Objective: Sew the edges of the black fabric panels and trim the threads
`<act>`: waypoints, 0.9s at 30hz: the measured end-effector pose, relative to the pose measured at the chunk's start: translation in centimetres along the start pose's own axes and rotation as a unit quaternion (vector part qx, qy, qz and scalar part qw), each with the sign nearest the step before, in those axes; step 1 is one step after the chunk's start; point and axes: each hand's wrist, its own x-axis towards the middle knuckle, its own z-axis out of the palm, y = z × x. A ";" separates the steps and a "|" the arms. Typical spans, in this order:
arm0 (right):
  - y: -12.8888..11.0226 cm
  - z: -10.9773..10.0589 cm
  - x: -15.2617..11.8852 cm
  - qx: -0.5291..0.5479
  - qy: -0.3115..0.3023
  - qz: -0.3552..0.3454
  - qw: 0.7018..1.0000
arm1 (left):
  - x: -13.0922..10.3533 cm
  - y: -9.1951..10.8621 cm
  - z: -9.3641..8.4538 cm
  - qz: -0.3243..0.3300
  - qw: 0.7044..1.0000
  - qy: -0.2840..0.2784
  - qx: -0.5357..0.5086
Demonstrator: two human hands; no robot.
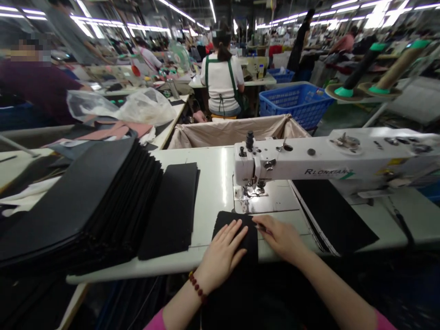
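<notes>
A black fabric panel [237, 217] lies on the pale sewing table in front of the machine, its lower part over the front edge. My left hand [225, 250] rests flat on this panel with its fingers stretched out. At the panel's upper right edge, my right hand [280, 238] is closed in a pinch; a small dark thing shows between its fingers, too hidden to name. Just beyond both hands stands the white sewing machine [292, 158], its needle area lit.
To the left are a tall stack of black panels [92, 183] and a smaller pile [172, 206]. More black panels [333, 215] lie under the machine arm. Behind the table are a cloth-lined bin [230, 130], a blue basket [292, 103] and a seated person [222, 78].
</notes>
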 end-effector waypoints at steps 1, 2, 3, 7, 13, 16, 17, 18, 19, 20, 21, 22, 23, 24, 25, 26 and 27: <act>0.6 0.6 1.5 -0.047 0.009 0.000 0.999 | -0.3 -0.8 -0.5 -0.022 1.000 0.006 0.001; 1.1 1.2 3.0 -0.083 0.011 -0.008 0.996 | -0.5 -1.6 -0.9 -0.037 0.999 0.009 0.000; 1.4 1.9 4.4 -0.112 0.012 -0.018 0.993 | -0.5 -2.3 -1.2 -0.045 0.999 0.009 -0.002; 2.0 3.4 7.2 -0.188 0.009 -0.035 0.982 | 0.6 -4.1 -1.4 -0.043 0.999 0.008 -0.012; 3.7 3.2 4.8 -0.221 0.023 0.007 0.975 | 3.3 -5.0 -1.3 -0.038 0.999 0.012 -0.001; 4.0 3.2 4.2 -0.212 0.042 0.012 0.976 | 4.8 -5.0 -1.5 -0.044 0.999 0.017 0.007; 3.9 3.2 4.3 -0.210 0.041 0.010 0.977 | 5.3 -4.9 -1.5 -0.050 0.998 0.023 0.009; 3.9 3.2 4.4 -0.208 0.038 0.008 0.977 | 5.7 -4.7 -1.5 -0.056 0.998 0.028 0.011; 3.8 3.3 4.5 -0.206 0.034 0.005 0.978 | 6.1 -4.6 -1.5 -0.064 0.997 0.033 0.011; 3.7 3.3 4.6 -0.205 0.030 0.002 0.978 | 6.4 -4.5 -1.4 -0.069 0.997 0.037 0.009; 3.7 3.3 4.8 -0.204 0.027 0.000 0.979 | 6.6 -4.4 -1.3 -0.070 0.997 0.039 0.005; 3.7 3.3 4.9 -0.204 0.026 -0.001 0.979 | 6.7 -4.3 -1.3 -0.067 0.997 0.040 -0.001; 3.7 3.3 5.0 -0.203 0.026 0.000 0.979 | 6.8 -4.3 -1.2 -0.061 0.997 0.040 -0.007; 3.8 3.3 5.0 -0.203 0.027 0.001 0.979 | 6.8 -4.4 -1.2 -0.053 0.998 0.037 -0.013; 3.9 3.3 5.1 -0.203 0.028 0.002 0.979 | 6.8 -4.5 -1.2 -0.045 0.998 0.033 -0.017; 3.9 3.3 5.1 -0.203 0.028 0.003 0.979 | 6.8 -4.6 -1.3 -0.039 0.999 0.026 -0.020; 4.0 3.3 5.1 -0.203 0.028 0.004 0.979 | 6.7 -4.7 -1.4 -0.034 0.999 0.018 -0.022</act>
